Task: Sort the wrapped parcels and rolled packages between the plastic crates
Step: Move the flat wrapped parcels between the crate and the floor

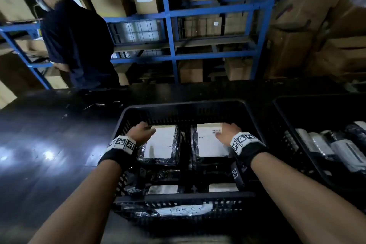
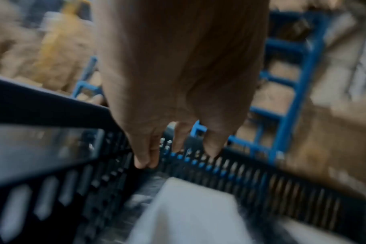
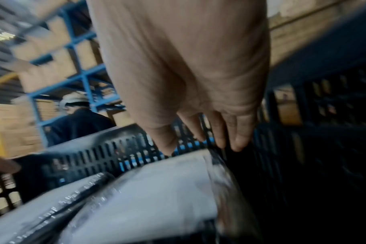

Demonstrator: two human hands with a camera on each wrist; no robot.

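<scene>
A black slatted crate [image 1: 184, 104] stands in front of me with two black-wrapped parcels side by side on top, each with a white label. My left hand [image 1: 141, 130] is at the far left corner of the left parcel [image 1: 160, 144], thumb over its top. In the left wrist view its fingers [image 2: 144, 158] hang fairly straight above that parcel [image 2: 188, 211]. My right hand [image 1: 227, 130] reaches over the far right corner of the right parcel [image 1: 208, 144]. Its straight fingers [image 3: 238, 142] dip beside the parcel's [image 3: 157, 189] edge. More parcels [image 1: 162, 189] lie underneath.
A second black crate [image 1: 316, 96] at the right holds several rolled packages [image 1: 336, 148]. Both crates sit on a dark glossy table [image 1: 49, 134]. Behind the table a person in dark clothes [image 1: 77, 41] stands at blue shelving [image 1: 170, 25] full of cardboard boxes.
</scene>
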